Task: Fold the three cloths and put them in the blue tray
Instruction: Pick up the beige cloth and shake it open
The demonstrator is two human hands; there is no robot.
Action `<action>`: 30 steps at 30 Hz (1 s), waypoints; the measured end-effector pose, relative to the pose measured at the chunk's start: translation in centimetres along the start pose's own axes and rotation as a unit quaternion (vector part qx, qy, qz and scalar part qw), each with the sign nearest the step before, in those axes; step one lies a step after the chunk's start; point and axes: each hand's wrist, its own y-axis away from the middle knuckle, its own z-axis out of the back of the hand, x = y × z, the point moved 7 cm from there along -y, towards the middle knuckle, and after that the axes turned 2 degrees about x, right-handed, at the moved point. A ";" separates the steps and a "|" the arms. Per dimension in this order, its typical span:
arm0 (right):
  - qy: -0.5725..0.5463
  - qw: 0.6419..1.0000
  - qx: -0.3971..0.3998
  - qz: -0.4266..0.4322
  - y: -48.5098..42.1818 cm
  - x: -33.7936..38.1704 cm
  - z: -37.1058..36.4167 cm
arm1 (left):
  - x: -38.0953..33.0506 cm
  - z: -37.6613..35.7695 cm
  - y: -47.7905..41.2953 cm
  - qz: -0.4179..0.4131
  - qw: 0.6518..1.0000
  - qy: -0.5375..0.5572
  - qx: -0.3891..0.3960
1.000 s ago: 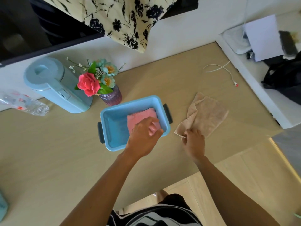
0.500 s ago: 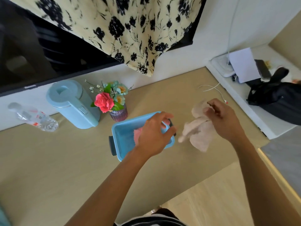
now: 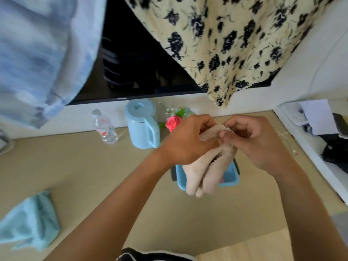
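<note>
Beige terry, soft and limp, hangs from both hands in the middle of the view: the beige cloth (image 3: 209,166) is lifted off the bench (image 3: 94,166) and droops in loose vertical folds, its lower end dangling in front of the blue tray (image 3: 230,180). The left hand (image 3: 188,140) and the right hand (image 3: 258,142) meet at the cloth's top edge, each with fingers curled and pinching the fabric between thumb and fingertips. Held high like this, the cloth can fall straight under its own weight, which probably helps in finding corners and lining up edges for a fold; no neat fold is made yet.

The blue tray sits on the bench directly beneath the hanging cloth, so the finished fold would only need lowering. A small patch of pink shows inside the tray near its front wall, likely a cloth already put away, though most of the inside is hidden.

A light blue cloth (image 3: 30,221) lies crumpled on the bench far to the left, well apart from the tray, apparently waiting its turn.

Behind the hands stand a pale blue kettle (image 3: 142,125), a plastic bottle (image 3: 105,128) and a pink artificial flower (image 3: 173,123).
</note>
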 end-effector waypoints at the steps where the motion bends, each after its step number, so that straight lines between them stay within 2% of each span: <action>1: -0.009 1.000 0.007 0.003 -0.3 0.3 -1.0 | 0.1 1.2 0.8 0.003 1.000 -0.007 -0.011; 5: -0.020 0.999 0.049 0.013 -1.7 1.5 -6.2 | 1.3 6.0 4.3 0.016 0.998 -0.031 -0.051; 10: 0.100 0.993 0.046 0.034 -4.0 1.5 -13.0 | 3.0 10.6 7.7 0.020 0.995 -0.055 -0.086; 14: 0.168 0.983 0.077 0.011 -5.4 0.5 -18.4 | 4.3 14.4 10.5 0.031 0.991 -0.069 -0.110; 18: 0.147 0.979 0.142 -0.025 -6.1 -1.6 -22.6 | 6.1 18.3 13.3 0.050 0.987 -0.083 -0.131; 23: 0.175 0.971 0.156 -0.048 -7.0 -4.0 -24.2 | 10.1 22.5 17.1 0.110 0.977 -0.113 -0.144; 26: 0.187 0.969 0.158 -0.032 -7.7 -3.8 -24.1 | 12.7 23.9 18.9 0.137 0.973 -0.113 -0.149; 30: 0.197 0.971 0.133 -0.003 -9.1 -3.8 -23.8 | 16.7 25.3 20.5 0.178 0.951 -0.199 -0.156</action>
